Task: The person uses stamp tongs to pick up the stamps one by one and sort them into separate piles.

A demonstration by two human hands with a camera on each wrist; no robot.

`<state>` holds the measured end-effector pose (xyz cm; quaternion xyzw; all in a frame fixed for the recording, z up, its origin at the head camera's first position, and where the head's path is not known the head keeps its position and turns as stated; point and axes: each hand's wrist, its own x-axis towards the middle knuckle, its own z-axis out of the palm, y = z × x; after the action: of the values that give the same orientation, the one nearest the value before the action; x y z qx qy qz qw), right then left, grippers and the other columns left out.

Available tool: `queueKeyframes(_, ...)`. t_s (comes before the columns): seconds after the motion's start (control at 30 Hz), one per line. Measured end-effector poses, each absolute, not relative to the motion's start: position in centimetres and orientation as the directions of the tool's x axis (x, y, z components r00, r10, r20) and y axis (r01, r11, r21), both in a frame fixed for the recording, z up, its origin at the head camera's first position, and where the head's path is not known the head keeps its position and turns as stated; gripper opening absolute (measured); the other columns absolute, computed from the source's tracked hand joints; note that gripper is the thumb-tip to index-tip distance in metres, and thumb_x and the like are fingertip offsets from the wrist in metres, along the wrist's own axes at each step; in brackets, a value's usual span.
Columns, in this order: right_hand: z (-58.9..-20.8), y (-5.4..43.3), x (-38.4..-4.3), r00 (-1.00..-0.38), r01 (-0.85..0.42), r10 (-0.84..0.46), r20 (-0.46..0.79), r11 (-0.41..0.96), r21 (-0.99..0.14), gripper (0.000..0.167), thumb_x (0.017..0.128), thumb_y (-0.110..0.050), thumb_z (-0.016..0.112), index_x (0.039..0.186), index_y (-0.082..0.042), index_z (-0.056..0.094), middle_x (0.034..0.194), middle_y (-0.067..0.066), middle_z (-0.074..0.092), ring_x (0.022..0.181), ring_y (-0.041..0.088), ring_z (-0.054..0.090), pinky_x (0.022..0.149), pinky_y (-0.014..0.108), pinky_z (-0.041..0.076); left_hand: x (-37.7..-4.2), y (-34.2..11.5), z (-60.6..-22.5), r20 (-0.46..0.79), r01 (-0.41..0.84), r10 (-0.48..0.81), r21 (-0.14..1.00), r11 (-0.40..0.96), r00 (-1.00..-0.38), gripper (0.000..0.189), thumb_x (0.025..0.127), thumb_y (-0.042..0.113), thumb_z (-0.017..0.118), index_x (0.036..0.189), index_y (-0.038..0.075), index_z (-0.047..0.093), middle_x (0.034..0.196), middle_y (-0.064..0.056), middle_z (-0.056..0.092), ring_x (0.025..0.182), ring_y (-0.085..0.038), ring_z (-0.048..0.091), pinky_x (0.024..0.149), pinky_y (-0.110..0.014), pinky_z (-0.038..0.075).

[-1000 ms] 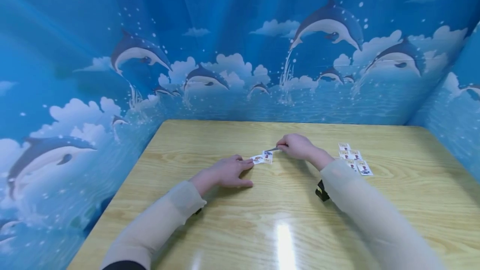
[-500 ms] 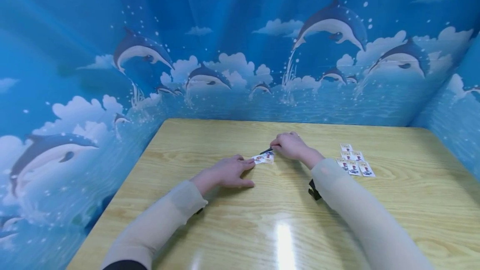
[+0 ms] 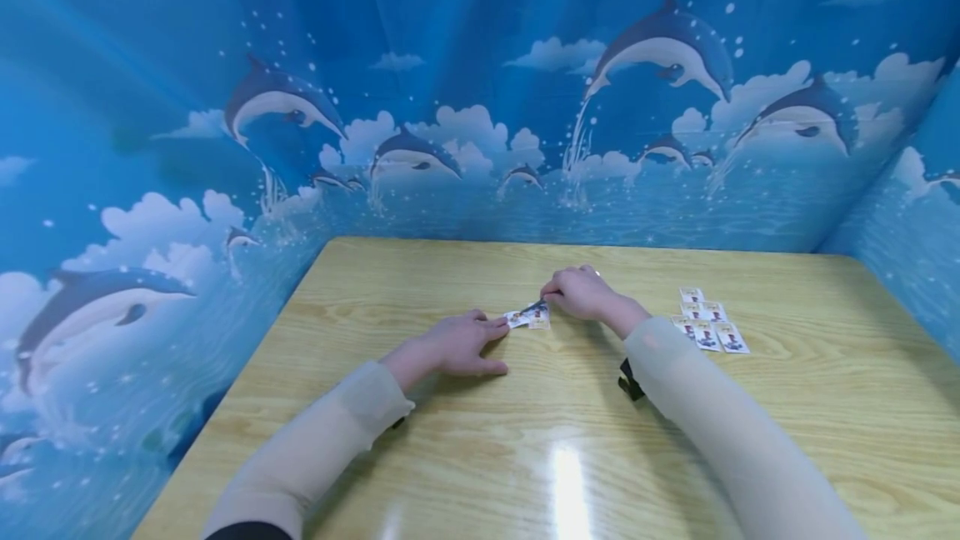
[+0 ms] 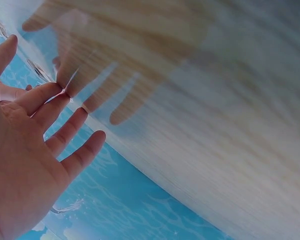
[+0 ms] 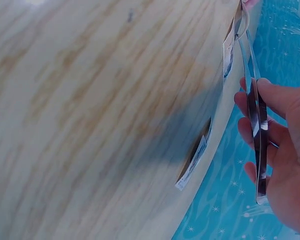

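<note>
In the head view my left hand [image 3: 461, 344] rests on the table at the left end of a small white printed paper strip [image 3: 514, 321], its fingertips touching it. The left wrist view has the left hand [image 4: 37, 135] with its fingers extended to the paper. My right hand [image 3: 583, 292] pinches metal tweezers [image 5: 257, 135] between thumb and fingers. Their tips reach over a small printed card [image 3: 539, 323] at the strip's right end. In the right wrist view, a white paper piece [image 5: 229, 55] stands partly lifted near the tweezers' tips. Whether the tips grip it is hard to tell.
Several small printed cards [image 3: 705, 323] lie stepped in rows on the table's right side, beyond the right forearm. The wood-grain table [image 3: 465, 448] reflects light near its front. A blue dolphin-print curtain [image 3: 465, 107] hangs behind its far edge.
My right hand has shifted slightly left, bringing the tweezers' tips over the paper strip. The right forearm now covers less of the cards at right. My left hand has stayed in place.
</note>
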<state>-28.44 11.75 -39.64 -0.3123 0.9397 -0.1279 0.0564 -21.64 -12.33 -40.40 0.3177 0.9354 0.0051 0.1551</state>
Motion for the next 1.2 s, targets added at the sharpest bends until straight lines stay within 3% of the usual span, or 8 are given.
queueKeyframes(0.43, -38.9, 11.2, -28.4, -0.768, -0.583, -0.633, -0.097, 0.753, -0.305, 0.023, 0.099, -0.014, 0.057, 0.114, -0.008, 0.072, 0.110, 0.008, 0.069, 0.107, 0.029, 0.061, 0.103, 0.058, 0.033, -21.4, -12.4, -40.4, -0.259, 0.608, 0.620, 0.136, 0.782, -0.740, 0.075, 0.093, 0.060, 0.052, 0.152, 0.017, 0.035, 0.155, 0.004, 0.032, 0.137, -0.025, 0.034, 0.107, -0.043, 0.035)
queueKeyframes(0.87, -38.9, 11.1, -28.2, -0.775, -0.604, -0.632, 0.001, 0.741, -0.295, 0.018, 0.096, -0.013, 0.060, 0.104, -0.007, 0.076, 0.098, 0.005, 0.072, 0.094, 0.025, 0.065, 0.095, 0.050, 0.043, -21.5, -12.4, -40.1, -0.262, 0.606, 0.625, 0.157, 0.780, -0.736, 0.076, 0.093, 0.061, 0.052, 0.152, 0.018, 0.034, 0.155, 0.003, 0.033, 0.136, -0.025, 0.036, 0.107, -0.042, 0.036)
queueKeyframes(1.2, -38.1, 12.7, -25.8, -0.763, -0.624, -0.643, 0.064, 0.708, -0.330, 0.016, 0.094, -0.012, 0.064, 0.101, -0.004, 0.076, 0.087, 0.002, 0.068, 0.080, 0.018, 0.064, 0.077, 0.040, 0.053, -20.0, -12.6, -39.5, -0.222, 0.658, 0.680, 0.173, 0.733, -0.699, 0.076, 0.095, 0.058, 0.050, 0.153, 0.014, 0.029, 0.156, -0.001, 0.029, 0.137, -0.026, 0.037, 0.111, -0.041, 0.031)
